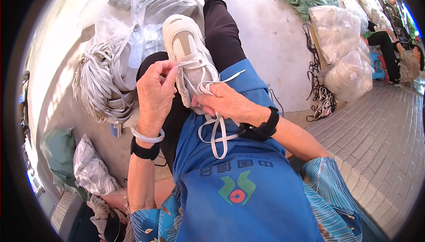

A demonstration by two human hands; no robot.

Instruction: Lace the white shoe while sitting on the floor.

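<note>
The white shoelace (215,132) looks limp, flat and light (best gripped near its tip). The left hand (155,93) pinches one end above the sneaker (188,49); the right hand (226,102) clamps the shoe's laced upper.

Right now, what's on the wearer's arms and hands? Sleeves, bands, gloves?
Both hands are bare, no gloves. The left wrist carries a pale translucent bangle above a black band. The right wrist has a black strap with a buckle. Short patterned blue sleeves end near the elbows, forearms uncovered.
</note>
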